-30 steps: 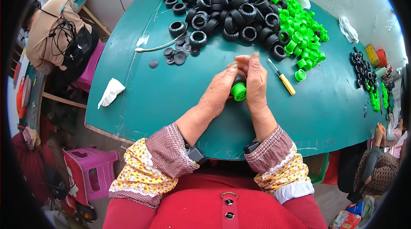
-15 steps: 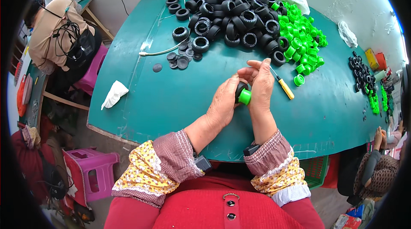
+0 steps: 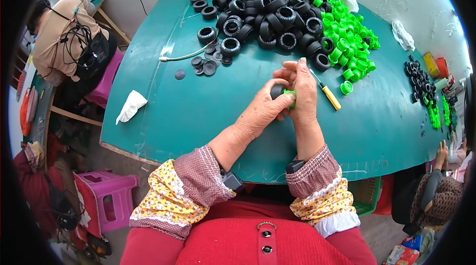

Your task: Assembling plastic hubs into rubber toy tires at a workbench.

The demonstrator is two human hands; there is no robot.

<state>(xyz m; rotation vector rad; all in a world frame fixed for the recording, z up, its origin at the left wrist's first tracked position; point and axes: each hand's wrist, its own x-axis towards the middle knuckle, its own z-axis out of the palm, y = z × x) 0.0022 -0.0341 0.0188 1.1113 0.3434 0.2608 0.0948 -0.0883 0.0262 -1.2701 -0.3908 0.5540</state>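
Above the table's near part, my left hand (image 3: 262,107) is closed around a small black toy tyre (image 3: 277,91), its thumb on a green wheel hub (image 3: 290,97) at the tyre's right side. My right hand (image 3: 303,91) presses its palm against the hub, fingers bent toward the far side of the tyre. How deep the hub sits in the tyre is hidden by the hands. Just right of my right hand lies a screwdriver with a yellow handle (image 3: 330,98). A single green hub (image 3: 346,87) rests beyond it.
A heap of black tyres (image 3: 267,12) covers the far middle of the green table (image 3: 198,116), with piled green hubs (image 3: 349,42) at its right. Flat black discs (image 3: 209,68) lie left, near a pale cable (image 3: 181,57) and crumpled tissue (image 3: 131,107). Other people sit at both sides.
My left thumb has come over the green hub, and the tyre and hub have turned and risen slightly between my hands. My right palm has closed in on the hub.
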